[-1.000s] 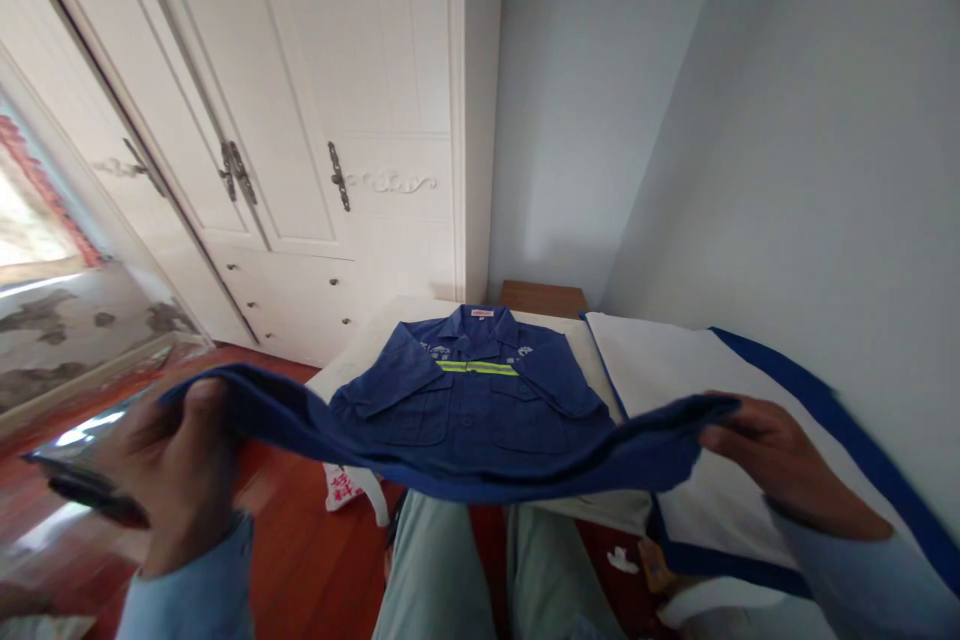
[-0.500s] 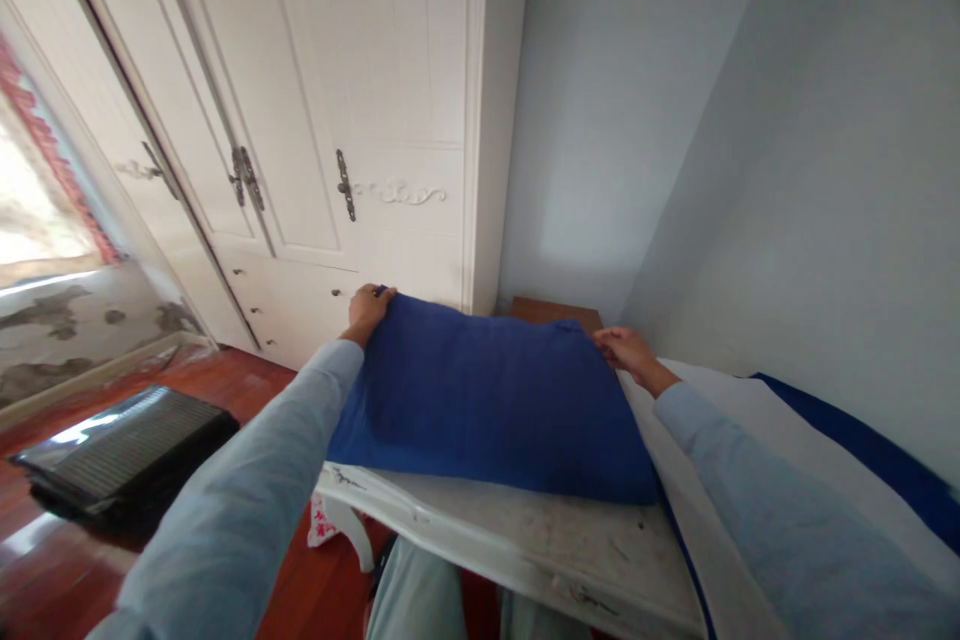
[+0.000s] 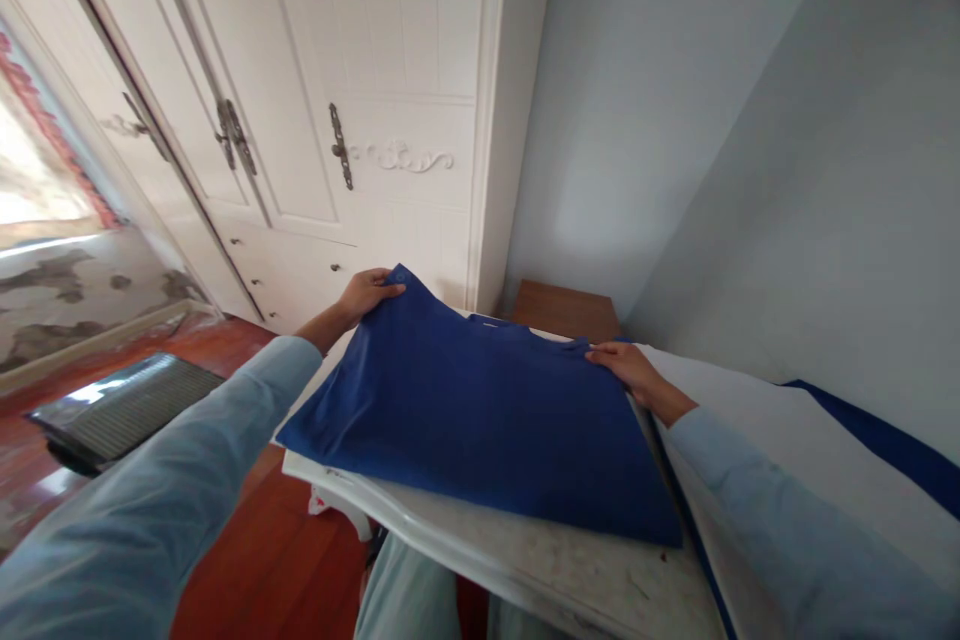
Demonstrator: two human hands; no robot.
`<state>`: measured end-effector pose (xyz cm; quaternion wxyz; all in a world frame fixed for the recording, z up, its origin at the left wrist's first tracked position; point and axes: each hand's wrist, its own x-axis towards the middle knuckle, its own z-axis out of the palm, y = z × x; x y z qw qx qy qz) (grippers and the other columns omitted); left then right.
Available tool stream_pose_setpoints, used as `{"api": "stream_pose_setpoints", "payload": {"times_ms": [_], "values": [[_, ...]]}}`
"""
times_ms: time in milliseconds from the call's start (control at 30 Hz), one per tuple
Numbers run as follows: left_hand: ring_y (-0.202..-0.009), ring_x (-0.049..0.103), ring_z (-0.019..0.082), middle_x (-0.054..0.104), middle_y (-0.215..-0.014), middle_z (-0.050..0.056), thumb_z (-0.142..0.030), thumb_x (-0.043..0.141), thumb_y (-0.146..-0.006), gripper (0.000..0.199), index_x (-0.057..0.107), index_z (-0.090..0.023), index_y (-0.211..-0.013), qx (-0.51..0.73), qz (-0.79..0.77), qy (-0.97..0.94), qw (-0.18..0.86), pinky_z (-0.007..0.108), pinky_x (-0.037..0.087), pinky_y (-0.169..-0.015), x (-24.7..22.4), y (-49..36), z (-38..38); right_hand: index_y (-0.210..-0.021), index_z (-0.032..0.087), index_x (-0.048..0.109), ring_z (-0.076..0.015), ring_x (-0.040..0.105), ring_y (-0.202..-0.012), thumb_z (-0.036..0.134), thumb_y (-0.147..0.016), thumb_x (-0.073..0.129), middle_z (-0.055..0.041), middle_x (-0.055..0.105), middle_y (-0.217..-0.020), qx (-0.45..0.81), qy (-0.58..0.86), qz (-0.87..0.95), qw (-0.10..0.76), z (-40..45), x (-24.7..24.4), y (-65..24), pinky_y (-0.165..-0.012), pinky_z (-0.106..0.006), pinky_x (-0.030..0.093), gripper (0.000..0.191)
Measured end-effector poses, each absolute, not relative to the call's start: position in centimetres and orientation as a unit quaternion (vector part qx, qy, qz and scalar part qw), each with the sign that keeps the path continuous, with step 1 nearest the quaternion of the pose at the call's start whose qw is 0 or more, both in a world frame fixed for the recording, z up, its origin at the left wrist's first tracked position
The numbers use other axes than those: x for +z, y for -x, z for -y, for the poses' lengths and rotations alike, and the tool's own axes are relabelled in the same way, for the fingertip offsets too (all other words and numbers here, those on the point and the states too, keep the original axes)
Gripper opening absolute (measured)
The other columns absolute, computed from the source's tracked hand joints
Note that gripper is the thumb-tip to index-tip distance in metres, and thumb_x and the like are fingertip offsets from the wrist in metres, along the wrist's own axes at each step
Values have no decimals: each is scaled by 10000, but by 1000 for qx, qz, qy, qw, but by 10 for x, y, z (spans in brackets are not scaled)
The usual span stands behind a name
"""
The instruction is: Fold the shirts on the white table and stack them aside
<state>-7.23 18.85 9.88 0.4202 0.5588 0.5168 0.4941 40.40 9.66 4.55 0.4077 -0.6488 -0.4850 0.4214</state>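
A folded blue cloth [image 3: 480, 420] is spread across the white table [image 3: 480, 520]. Its far left corner, which bears a small round mark like a button or snap, is pinched by my left hand [image 3: 367, 295] and raised. My right hand [image 3: 630, 375] grips the far right part of the same cloth between thumb and fingers. A small pale strip shows on the cloth's far edge. To the right, beneath my right forearm, lies a white sheet [image 3: 697, 375] with blue material [image 3: 877, 440] at its far side.
A white wardrobe [image 3: 405, 50] with dark handles stands behind the table. A brown wooden box-like thing [image 3: 566, 308] sits in the corner by the grey wall [image 3: 637, 100]. On the red floor [image 3: 247, 540] at left lies a dark, shiny, plastic-wrapped package [image 3: 127, 410].
The blue cloth's far left corner has been pulled up and outward by my left hand, and the cloth spreads wider. My right hand has closed on its far right edge. The view has shifted slightly.
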Motion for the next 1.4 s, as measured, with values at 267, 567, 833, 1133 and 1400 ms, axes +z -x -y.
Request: {"api": "stream_pose_setpoints", "payload": {"times_ms": [267, 567, 833, 1133, 1400], "values": [[-866, 709, 235, 758, -985, 89, -483, 747, -725, 432, 684, -165, -1010, 440, -566, -641, 272, 355, 568, -788, 97, 37, -224, -779, 201, 679, -215, 667, -575, 287, -626, 759, -48, 721, -660, 396, 664, 358, 523, -58, 31, -438, -535, -318, 548, 193], [-1327, 528, 366, 588, -1395, 229, -468, 606, -858, 557, 592, -106, -1281, 275, -627, -717, 131, 477, 402, -1107, 53, 29, -223, -1139, 188, 626, -279, 690, -932, 354, -739, 650, -148, 683, -1154, 99, 695, 569, 429, -58, 21, -441, -897, -458, 554, 434], [-1520, 263, 304, 374, -1609, 155, -670, 300, -977, 758, 429, -148, -1512, 76, -439, -892, 83, 435, 221, -1229, 29, -5, -158, -1314, 176, 611, -292, 506, -1352, 413, -955, 528, -152, 571, -1432, 59, 472, 845, 244, -73, 41, -311, -1167, -473, 370, 438], [-1548, 162, 275, 236, -1655, 144, -617, 200, -1022, 719, 300, -184, -1587, 48, -467, -880, 71, 469, 115, -1241, -3, -4, -148, -1532, 117, 415, -315, 291, -1508, 575, -1034, 281, -181, 347, -1615, 26, 575, 813, 85, -135, -10, -302, -1219, -487, 249, 689], [-1553, 143, 256, 183, -1668, 133, -617, 203, -1017, 728, 255, -183, -1600, 27, -521, -850, 76, 454, 107, -1247, 7, 101, -95, -1531, 137, 418, -311, 316, -1497, 580, -1019, 265, -172, 349, -1616, 17, 577, 810, 101, -141, -27, -322, -1212, -487, 253, 693]]}}
